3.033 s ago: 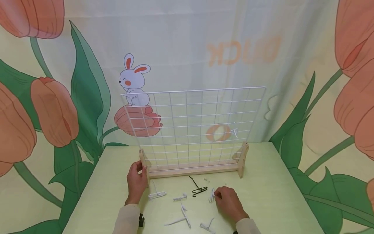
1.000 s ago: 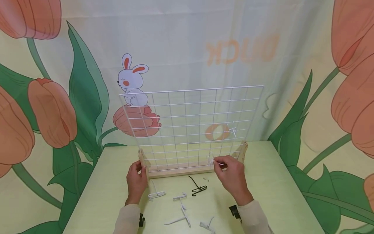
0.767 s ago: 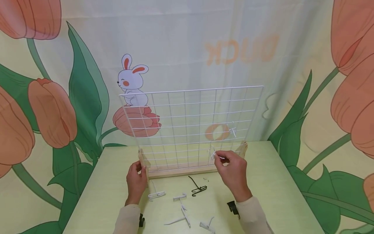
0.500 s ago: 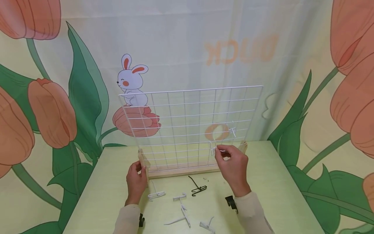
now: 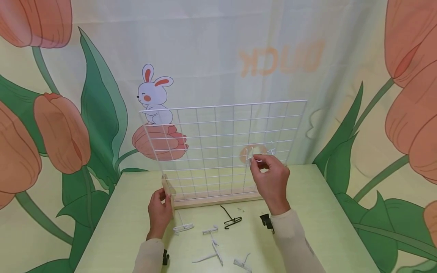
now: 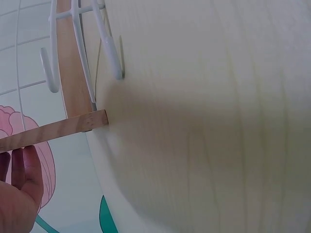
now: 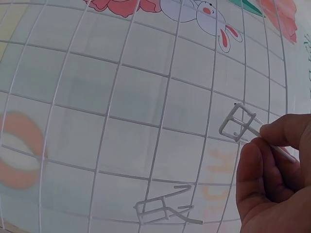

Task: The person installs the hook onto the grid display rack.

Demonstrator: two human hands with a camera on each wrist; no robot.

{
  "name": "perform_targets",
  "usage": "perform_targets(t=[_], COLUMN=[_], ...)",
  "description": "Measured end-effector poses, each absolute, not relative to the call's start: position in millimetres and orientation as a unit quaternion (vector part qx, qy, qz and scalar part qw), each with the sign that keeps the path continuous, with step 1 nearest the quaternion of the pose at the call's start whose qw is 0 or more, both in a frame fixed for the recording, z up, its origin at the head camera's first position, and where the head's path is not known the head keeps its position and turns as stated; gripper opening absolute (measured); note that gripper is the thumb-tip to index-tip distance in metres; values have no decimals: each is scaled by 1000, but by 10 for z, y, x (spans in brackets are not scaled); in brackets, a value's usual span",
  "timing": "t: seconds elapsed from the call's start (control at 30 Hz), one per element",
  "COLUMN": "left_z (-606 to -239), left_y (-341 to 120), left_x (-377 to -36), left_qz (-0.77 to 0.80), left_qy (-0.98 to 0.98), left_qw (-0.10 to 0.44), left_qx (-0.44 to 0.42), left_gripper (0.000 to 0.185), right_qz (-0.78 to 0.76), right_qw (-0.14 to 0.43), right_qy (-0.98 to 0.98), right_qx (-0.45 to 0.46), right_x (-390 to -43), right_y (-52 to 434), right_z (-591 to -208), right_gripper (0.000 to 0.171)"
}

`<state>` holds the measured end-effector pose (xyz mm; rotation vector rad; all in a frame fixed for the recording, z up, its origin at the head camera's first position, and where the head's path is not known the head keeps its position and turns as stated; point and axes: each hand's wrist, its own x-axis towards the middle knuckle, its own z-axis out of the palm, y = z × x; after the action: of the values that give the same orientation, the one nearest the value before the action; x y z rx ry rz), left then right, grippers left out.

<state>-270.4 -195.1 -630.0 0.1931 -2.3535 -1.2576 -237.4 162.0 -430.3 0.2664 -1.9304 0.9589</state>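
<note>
My right hand (image 5: 272, 184) pinches a white wire hook (image 5: 250, 155) by its stem, at the right part of the white wire grid (image 5: 216, 136). In the right wrist view, the square frame of this hook (image 7: 238, 122) overlaps the grid wires, and its stem runs between my thumb and fingers. A second white hook (image 7: 163, 208) hangs on the grid nearby; my right fingers partly cover it in the head view. At the stand's left end, my left hand (image 5: 159, 212) grips the upright wooden support (image 5: 167, 185); its fingertips meet the wood in the left wrist view (image 6: 29, 158).
On the table (image 5: 112, 235) before the stand lie a black hook (image 5: 233, 220) and several white hooks, among them a looped one (image 5: 183, 227) near my left wrist and another (image 5: 243, 263) at the front. Behind the grid hangs a printed curtain (image 5: 211, 57).
My right hand took a white hook off the table, carried it to the grid and raised it along the wires. The left hand has stayed at the wooden support.
</note>
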Motion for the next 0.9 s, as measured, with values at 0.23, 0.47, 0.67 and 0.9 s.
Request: perform_targets(t=[0.23, 0.47, 0.67, 0.9], left_z=[-6284, -6304, -6299, -6301], left_y=[-1960, -1965, -1961, -1946], left_x=[-2703, -2690, -2693, -2691], left_qz=[-449, -452, -453, -449], left_qy=[-860, -858, -856, -856], left_qw=[237, 235, 244, 249], left_qx=[61, 63, 58, 63], left_gripper=[34, 35, 34, 34], right_qz=[389, 384, 379, 371], right_qw=[472, 483, 496, 510], right_qy=[-781, -777, -773, -769], right_qx=[123, 122, 115, 107], right_x=[-2449, -2518, -2582, -2658], right_y=[1634, 1712, 1778, 1808], right_z=[-4156, -3999, -3871, -3700], right_gripper=[10, 12, 14, 16])
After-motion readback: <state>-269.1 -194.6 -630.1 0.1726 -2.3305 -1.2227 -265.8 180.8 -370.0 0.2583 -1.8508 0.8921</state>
